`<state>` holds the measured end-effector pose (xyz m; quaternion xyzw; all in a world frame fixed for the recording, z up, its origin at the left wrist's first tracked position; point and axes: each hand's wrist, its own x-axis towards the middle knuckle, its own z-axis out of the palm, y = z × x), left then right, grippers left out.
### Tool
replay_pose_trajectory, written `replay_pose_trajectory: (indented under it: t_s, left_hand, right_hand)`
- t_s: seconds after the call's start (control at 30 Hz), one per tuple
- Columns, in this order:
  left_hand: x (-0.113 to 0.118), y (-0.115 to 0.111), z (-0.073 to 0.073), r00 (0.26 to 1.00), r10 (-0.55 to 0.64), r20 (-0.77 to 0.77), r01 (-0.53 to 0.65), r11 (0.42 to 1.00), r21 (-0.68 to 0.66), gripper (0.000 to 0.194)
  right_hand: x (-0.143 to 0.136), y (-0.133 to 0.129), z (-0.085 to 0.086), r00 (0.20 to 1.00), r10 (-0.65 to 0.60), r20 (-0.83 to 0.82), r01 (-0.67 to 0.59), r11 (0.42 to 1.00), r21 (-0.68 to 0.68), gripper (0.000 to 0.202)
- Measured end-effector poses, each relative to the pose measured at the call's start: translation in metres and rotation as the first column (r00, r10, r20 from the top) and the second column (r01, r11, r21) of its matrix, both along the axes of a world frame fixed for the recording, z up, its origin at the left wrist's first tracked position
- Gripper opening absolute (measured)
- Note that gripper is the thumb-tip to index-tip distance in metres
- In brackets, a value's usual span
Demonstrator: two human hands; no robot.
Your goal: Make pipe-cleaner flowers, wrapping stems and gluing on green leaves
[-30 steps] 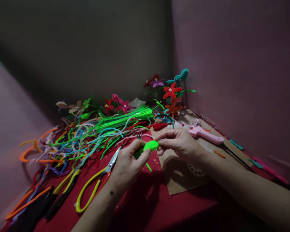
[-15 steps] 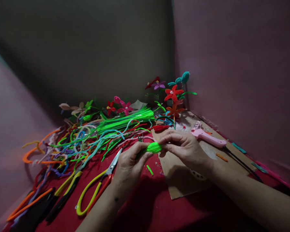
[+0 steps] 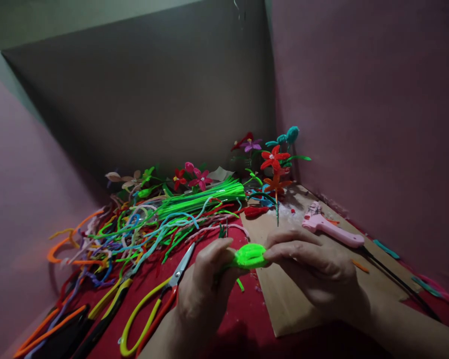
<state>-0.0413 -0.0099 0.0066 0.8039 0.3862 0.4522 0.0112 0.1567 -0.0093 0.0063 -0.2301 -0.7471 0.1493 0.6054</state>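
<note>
A bright green fuzzy piece (image 3: 250,256), oval with a slit-like gap along its middle, is held between my two hands above the red cloth (image 3: 224,319). My left hand (image 3: 209,274) pinches its left end. At its right end the fingertips of my right hand (image 3: 314,259) are closed on it. Scissors (image 3: 177,274) with yellow and red handles lie open just left of my left hand. Under my right hand is a sheet of brown cardboard (image 3: 277,294).
Tangled coloured fuzzy stems (image 3: 134,224) and a bundle of green ones (image 3: 205,196) cover the left and middle. Behind stand fuzzy flowers (image 3: 275,157). A pink glue gun (image 3: 333,230) lies at right, its black cord trailing. Pliers (image 3: 110,299) lie front left.
The green piece and both hands have come nearer and slightly right. The piece now shows a gap along its middle. The surroundings sit lower in view.
</note>
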Motion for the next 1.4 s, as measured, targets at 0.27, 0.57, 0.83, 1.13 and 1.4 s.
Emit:
replay_pose_trajectory:
  t_s: [0.27, 0.57, 0.83, 1.13, 1.4]
  left_hand:
    - [-0.009, -0.001, 0.013, 0.975, -0.215, -0.048, 0.215, 0.976, 0.008, 0.031]
    - [-0.007, -0.004, 0.021, 0.89, -0.453, 0.054, 0.455, 0.889, -0.045, 0.058]
    - [-0.008, -0.004, 0.022, 0.914, -0.392, 0.099, 0.404, 0.897, -0.18, 0.054]
    - [0.002, 0.019, 0.014, 0.904, 0.004, 0.428, 0.281, 0.75, -0.599, 0.009]
    - [0.004, 0.026, 0.014, 0.848, 0.181, 0.497, 0.296, 0.617, -0.729, 0.007]
  right_hand:
    - [0.007, -0.007, 0.007, 0.998, -0.021, 0.058, 0.015, 0.995, 0.101, 0.029]
    - [0.012, -0.015, 0.01, 0.993, -0.042, 0.107, 0.028, 0.991, 0.129, 0.029]
    - [0.007, -0.012, 0.009, 0.997, -0.027, 0.074, 0.022, 0.998, 0.064, 0.029]
    - [-0.008, 0.014, 0.007, 0.973, 0.068, -0.219, -0.191, 0.77, -0.609, 0.014]
    - [-0.006, 0.052, 0.004, 0.916, 0.162, -0.366, -0.397, 0.486, -0.778, 0.008]
